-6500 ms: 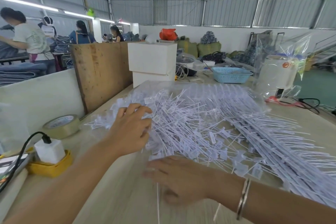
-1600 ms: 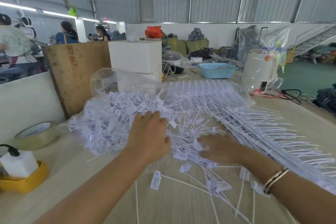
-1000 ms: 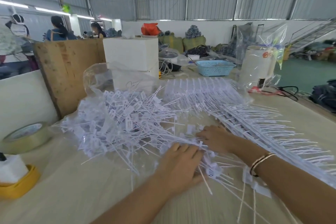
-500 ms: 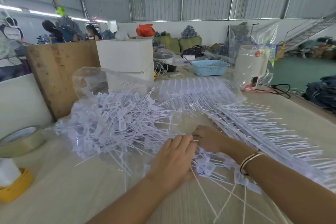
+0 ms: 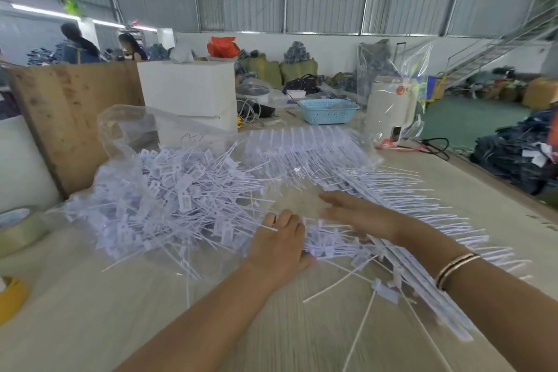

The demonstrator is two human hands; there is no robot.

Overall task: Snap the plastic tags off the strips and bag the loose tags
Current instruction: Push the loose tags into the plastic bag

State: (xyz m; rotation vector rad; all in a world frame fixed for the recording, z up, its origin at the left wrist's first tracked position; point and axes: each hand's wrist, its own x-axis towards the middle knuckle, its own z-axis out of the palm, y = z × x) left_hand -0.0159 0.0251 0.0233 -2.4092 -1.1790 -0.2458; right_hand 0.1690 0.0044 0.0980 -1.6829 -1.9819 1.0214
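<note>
A heap of loose white plastic tags point(image 5: 169, 190) lies on the mouth of a clear plastic bag point(image 5: 126, 130) at the table's left centre. Long strips with tags still attached point(image 5: 401, 190) fan out on the right. A small scatter of loose tags point(image 5: 341, 251) lies between the heap and the strips. My left hand point(image 5: 280, 244) presses down on this scatter with its fingers towards the heap. My right hand point(image 5: 359, 214), blurred, lies flat with straight fingers pointing left, just beyond the left hand. Single tags point(image 5: 383, 290) lie near my right wrist.
A tape roll point(image 5: 18, 226) and a yellow holder point(image 5: 10, 296) sit at the left edge. Behind the heap stand a wooden board point(image 5: 75, 118) and white boxes point(image 5: 187, 90). A blue basket point(image 5: 327, 110), a wrapped white appliance point(image 5: 389, 109) and a black cable point(image 5: 434, 145) are at the back right.
Both hands have swept loose tags across the table towards the heap on the bag. My right hand has stretched out flat to the left; my left hand stays on the scatter.
</note>
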